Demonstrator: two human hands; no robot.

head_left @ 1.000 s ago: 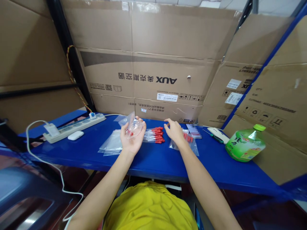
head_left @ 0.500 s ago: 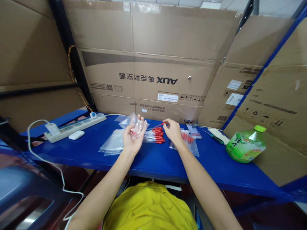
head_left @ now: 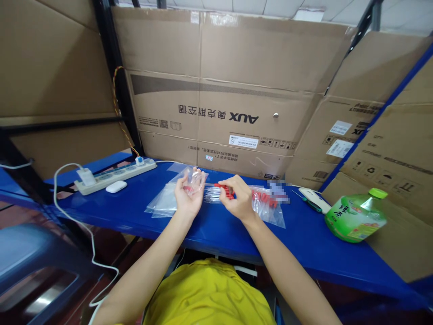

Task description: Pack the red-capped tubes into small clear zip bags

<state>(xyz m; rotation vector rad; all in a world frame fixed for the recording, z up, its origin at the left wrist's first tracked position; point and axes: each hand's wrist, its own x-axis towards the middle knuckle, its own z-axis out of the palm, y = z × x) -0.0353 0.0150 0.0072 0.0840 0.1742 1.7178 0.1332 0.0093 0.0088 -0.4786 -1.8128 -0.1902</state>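
Red stick (head_left: pixel 219 185) — pinched by right hand (head_left: pixel 237 196) — has neared cupped left hand (head_left: pixel 188 198) holding bag (head_left: pixel 195 180).

left hand (head_left: pixel 188 201): holding clear bag (head_left: pixel 195 179) | right hand (head_left: pixel 239 198): pinching red-ended piece (head_left: pixel 218 184) | green bottle (head_left: pixel 353 219): on blue table (head_left: pixel 216 234)

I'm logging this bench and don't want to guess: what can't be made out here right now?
All in the head view:
- Count of the red-tipped pieces: partly hidden by the right hand.
- Exact contents of the clear bag in the left hand: obscured by creased, shiny plastic.
- Print on the card: pixelated.
- Whole blue plastic item: cut off by the left edge.
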